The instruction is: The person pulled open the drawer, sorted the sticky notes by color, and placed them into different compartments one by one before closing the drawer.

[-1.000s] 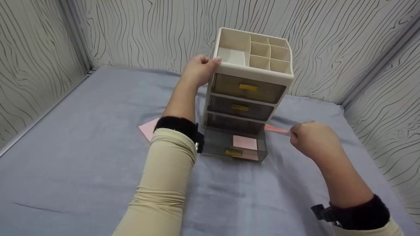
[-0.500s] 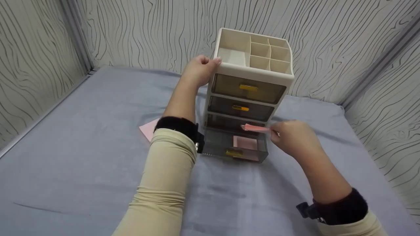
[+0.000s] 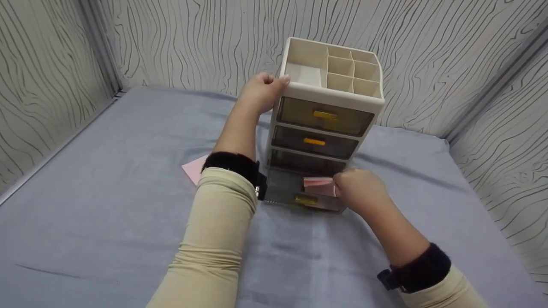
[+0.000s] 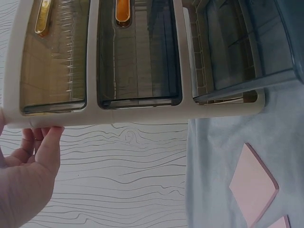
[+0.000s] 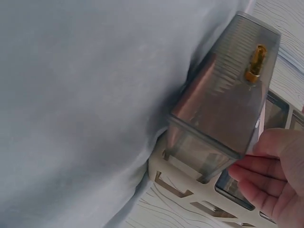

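A cream desktop organizer (image 3: 332,94) with smoky see-through drawers stands upright on the cloth. My left hand (image 3: 262,92) grips its upper left edge, thumb at the front rim; the left wrist view shows those fingers (image 4: 49,149) against the side. The bottom drawer (image 3: 282,186) is pulled out, and a pink sticky note pad (image 3: 319,190) lies in its right part. Just over that pad, my right hand (image 3: 361,190) pinches another pink sticky note pad (image 3: 317,182) by its right end. In the right wrist view, my right fingers (image 5: 266,171) are right at the drawer's rim (image 5: 206,135).
Pink pads (image 4: 254,187) lie on the grey-blue cloth (image 3: 128,192) left of the organizer, partly hidden by my left forearm in the head view. The upper drawers (image 3: 325,115) are closed. Patterned panels (image 3: 192,42) stand behind and at both sides.
My right hand has moved left and down with its pink sticky note pad, from beside the organizer to the open drawer. My left hand keeps its grip on the organizer.
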The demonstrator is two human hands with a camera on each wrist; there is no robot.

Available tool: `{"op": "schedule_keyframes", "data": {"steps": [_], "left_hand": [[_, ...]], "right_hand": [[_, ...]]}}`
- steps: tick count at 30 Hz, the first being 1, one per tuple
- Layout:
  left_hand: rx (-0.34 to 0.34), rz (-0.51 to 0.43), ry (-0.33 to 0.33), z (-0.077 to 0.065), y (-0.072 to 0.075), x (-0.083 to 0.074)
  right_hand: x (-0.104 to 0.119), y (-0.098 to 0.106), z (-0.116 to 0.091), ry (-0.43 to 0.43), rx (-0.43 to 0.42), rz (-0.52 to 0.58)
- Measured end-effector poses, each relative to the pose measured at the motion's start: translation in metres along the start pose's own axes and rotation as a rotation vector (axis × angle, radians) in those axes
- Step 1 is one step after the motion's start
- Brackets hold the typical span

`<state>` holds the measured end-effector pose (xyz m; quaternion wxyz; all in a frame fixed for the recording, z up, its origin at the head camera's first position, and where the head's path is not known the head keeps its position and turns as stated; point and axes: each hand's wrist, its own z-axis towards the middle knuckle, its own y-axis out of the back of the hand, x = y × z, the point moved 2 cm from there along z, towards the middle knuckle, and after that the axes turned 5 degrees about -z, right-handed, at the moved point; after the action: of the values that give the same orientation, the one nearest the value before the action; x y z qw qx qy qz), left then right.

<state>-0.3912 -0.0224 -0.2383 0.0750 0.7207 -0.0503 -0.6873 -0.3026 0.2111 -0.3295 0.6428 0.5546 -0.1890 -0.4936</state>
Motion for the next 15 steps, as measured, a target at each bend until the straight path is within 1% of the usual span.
{"op": "schedule_keyframes", "data": {"steps": [5,8,12,15], "left_hand": [[0.0,0.015,-0.007,-0.0001,0.0003,0.0001],[0.003,0.007,-0.007,-0.0003,0.0005,-0.0001],[0.012,-0.004,-0.012,-0.0013,0.0009,-0.0006],[0.01,0.009,-0.017,-0.0021,0.0012,-0.0003]], "right_hand": [[0.0003,-0.0041,-0.0025,0.037,0.028,-0.024],[-0.0005,-0.0034,-0.0029,0.067,0.084,-0.025],[-0.0021,0.0004,-0.0025,0.076,0.182,0.021],[-0.0036,0.0014,-0.0017,0.092,0.204,0.041]]}}
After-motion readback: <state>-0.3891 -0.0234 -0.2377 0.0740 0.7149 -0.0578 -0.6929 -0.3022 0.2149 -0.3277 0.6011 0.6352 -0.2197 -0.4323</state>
